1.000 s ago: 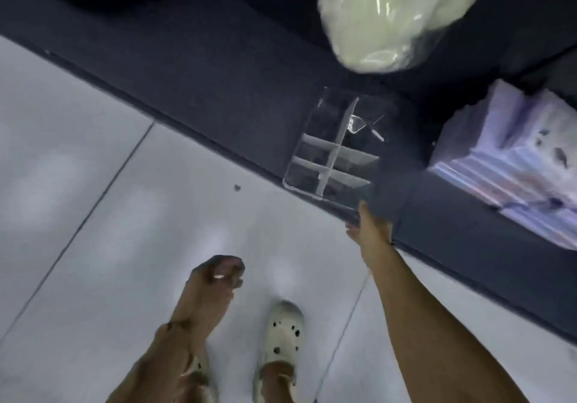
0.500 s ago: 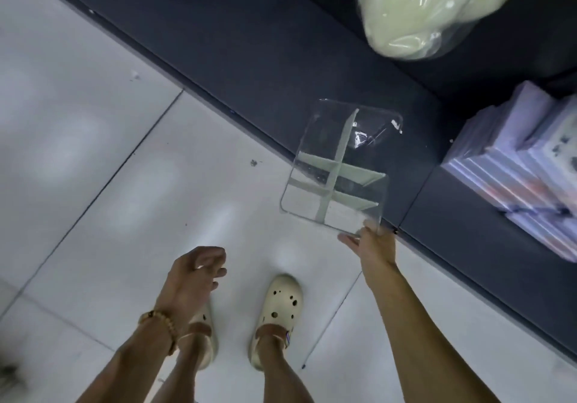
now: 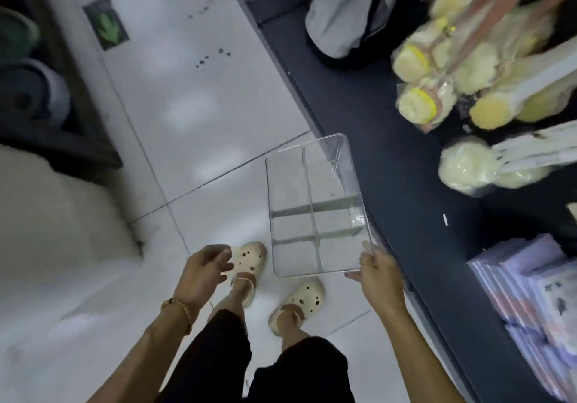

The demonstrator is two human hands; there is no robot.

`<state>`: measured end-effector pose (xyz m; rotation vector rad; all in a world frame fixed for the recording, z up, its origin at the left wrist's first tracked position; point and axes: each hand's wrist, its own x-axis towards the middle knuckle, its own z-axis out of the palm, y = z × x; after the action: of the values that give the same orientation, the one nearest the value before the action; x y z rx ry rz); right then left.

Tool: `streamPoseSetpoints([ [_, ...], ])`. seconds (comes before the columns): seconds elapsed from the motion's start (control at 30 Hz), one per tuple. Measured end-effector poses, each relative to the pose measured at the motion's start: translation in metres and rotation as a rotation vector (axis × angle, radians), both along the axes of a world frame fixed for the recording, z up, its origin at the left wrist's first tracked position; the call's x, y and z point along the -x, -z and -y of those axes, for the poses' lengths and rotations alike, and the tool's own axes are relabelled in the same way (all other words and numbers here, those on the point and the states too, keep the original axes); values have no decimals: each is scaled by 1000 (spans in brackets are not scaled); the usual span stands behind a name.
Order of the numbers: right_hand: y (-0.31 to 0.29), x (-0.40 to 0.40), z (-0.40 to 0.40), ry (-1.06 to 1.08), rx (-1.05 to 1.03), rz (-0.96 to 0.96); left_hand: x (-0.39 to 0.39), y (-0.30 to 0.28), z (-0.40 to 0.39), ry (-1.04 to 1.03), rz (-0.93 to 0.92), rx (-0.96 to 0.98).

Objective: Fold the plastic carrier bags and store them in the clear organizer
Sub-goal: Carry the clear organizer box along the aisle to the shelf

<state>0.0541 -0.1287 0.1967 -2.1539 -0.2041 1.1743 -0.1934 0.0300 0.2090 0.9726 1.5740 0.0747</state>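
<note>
One hand did the carrying: the right hand pinched the organizer by its near corner, mid-frame above the floor. Left hand hung loose, fingers released. No bags in sight; fetching looked underway, setting it down next.

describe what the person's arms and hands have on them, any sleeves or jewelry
Both forearms are bare, with no sleeves or gloves in view. The left hand has a beaded bracelet of tan round beads at its wrist. The right hand and its wrist show nothing worn.
</note>
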Motion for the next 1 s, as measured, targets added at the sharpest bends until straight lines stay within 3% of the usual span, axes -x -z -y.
streamPoseSetpoints([
  [0.23, -99, 45, -200, -318, -113, 26, 68, -72, -58, -309, 59, -105],
  [0.43, -152, 90, -386, -470, -165, 4, 114, -91, -186, -482, 102, -153],
  [0.6, -173, 86, -496, -443, -130, -6, 119, -110, -333, -466, 161, -175],
  [0.8, -201, 35, -572, -416, -32, 73, 80, -145, -505, -382, 249, -203],
  [1.0, -186, -11, -693, -339, -7, 132, 30, -143, -656, -312, 240, -216],
])
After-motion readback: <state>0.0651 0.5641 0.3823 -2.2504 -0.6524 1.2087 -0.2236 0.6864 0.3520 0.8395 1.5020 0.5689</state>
